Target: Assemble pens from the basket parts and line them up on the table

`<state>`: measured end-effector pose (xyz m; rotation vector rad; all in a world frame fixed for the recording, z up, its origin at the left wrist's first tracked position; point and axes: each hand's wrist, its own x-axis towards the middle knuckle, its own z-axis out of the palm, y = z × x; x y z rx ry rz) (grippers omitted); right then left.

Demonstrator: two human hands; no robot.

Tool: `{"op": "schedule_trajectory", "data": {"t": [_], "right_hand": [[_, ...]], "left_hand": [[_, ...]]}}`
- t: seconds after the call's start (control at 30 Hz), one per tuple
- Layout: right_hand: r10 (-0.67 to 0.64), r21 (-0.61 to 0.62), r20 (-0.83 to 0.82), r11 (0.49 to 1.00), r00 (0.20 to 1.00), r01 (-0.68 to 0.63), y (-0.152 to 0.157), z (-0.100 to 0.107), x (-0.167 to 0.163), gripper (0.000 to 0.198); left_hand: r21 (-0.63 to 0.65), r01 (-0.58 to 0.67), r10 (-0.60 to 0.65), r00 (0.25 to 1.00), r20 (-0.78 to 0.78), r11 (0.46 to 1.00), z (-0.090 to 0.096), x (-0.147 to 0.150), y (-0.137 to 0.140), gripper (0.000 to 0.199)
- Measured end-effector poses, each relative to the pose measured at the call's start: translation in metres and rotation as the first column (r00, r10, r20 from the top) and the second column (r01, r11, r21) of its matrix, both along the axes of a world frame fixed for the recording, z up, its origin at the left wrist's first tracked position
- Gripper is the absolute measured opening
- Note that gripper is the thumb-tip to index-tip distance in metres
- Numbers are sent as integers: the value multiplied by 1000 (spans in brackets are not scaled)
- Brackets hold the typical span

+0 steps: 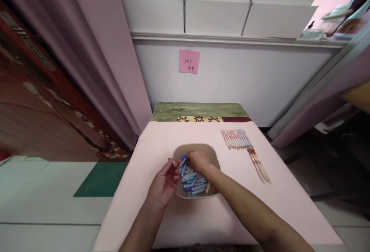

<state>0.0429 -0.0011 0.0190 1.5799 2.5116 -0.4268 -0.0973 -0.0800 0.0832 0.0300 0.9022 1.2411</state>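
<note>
A row of slender pale printed pens (237, 139) and several brown-and-cream pens (259, 166) are laid out on the pink-covered tabletop (202, 131); many blue and grey pens (190, 176) are left loose in the beige, rounded plastic bin (211, 154). A small tan tube (174, 163) is pinched by the left hand's fingers; the right hand (199, 162) is dipped inside, its grip hidden.

Soft, even indoor light, brightest at upper right, very dark at lower right. Faint diffuse shadow on the counter (150, 147) below the bin (213, 159). Wide-angle stretch toward the edges, left side smeared; pens (199, 191) slightly soft.
</note>
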Motion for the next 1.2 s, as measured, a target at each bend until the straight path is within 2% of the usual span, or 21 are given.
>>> {"op": "schedule_trajectory", "data": {"t": [0.17, 0.27, 0.37, 0.4, 0.47, 0.53, 0.6, 0.67, 0.77, 1.03, 1.1, 1.2], "right_hand": [[-76, 50, -93, 995, 993, 81, -8, 16, 4, 23], [-157, 109, -208, 977, 965, 182, -22, 35, 20, 19], [-179, 115, -358, 966, 917, 233, -43, 52, 38, 22], [-200, 87, -455, 960, 868, 266, -51, 56, 43, 24], [-270, -63, -723, 943, 636, 328, -66, 61, 47, 22], [-320, -203, -865, 928, 388, 313, -78, 65, 47, 19], [-336, -265, -904, 925, 263, 271, -85, 67, 45, 17], [-345, -294, -916, 924, 203, 245, -87, 67, 43, 16], [-361, -316, -917, 917, 169, 245, -85, 64, 41, 15], [-360, -318, -916, 920, 179, 228, -88, 63, 42, 15], [-348, -299, -915, 925, 203, 235, -89, 65, 42, 12], [-299, -220, -907, 937, 297, 272, -89, 68, 41, 7]], "left_hand": [[1, 26, -26, 1000, -8, 1000, 2, 5, 0, 12], [1, 34, -34, 999, -12, 999, 3, 9, -1, 12], [-22, 50, -50, 999, -12, 999, 0, 16, 0, 8], [-32, 59, -60, 998, -12, 998, -1, 19, 0, 7], [-48, 78, -79, 997, -15, 996, -4, 26, 2, 6], [-54, 89, -90, 996, -19, 995, -6, 33, 2, 7], [-48, 83, -84, 996, -20, 995, -8, 38, 2, 8], [-40, 74, -74, 997, -14, 997, -9, 41, 0, 8], [-27, 73, -73, 997, -9, 997, -10, 43, -2, 8], [-11, 66, -66, 998, -22, 998, -15, 47, -1, 5], [-14, 78, -78, 997, -23, 997, -16, 49, -3, 5], [-11, 86, -86, 995, -40, 996, -17, 50, -6, 7]]}}
